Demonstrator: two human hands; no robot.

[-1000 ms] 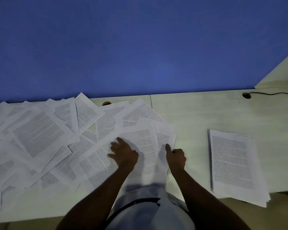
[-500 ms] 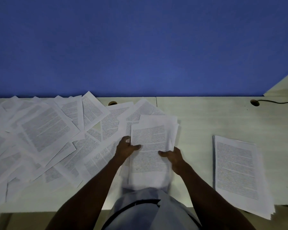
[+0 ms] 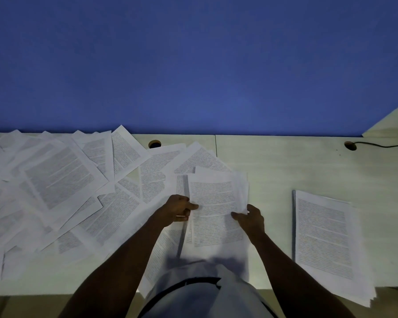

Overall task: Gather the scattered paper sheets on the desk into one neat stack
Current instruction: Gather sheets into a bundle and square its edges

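Two hands on one small bundle of printed sheets (image 3: 213, 203), held near the desk's front edge, dead centre. Left hand (image 3: 176, 210) grips the bundle's left edge, fingers curled round it, thumb lying across the top page. Right hand (image 3: 251, 218) grips the right edge, thumb on the printed face, other fingers tucked behind the paper and out of sight. Bundle edges are not flush; a few sheets fan out at the top right and on the left side. Bundle looks lifted off the desk (image 3: 285, 171), cannot tell how far. To the right, well apart from the bundle, a gathered stack (image 3: 324, 239) lies flat on the desk, its near corner overhanging the front edge. To the left, scattered loose sheets (image 3: 60, 180) cover the desk, overlapping at all angles, running off the left of the view and back to the blue wall (image 3: 193, 65). At the far edge, two cable grommet holes: one (image 3: 154, 143) just behind the loose sheets, one (image 3: 350, 145) far right with a black cable (image 3: 386, 146) coming out of it.
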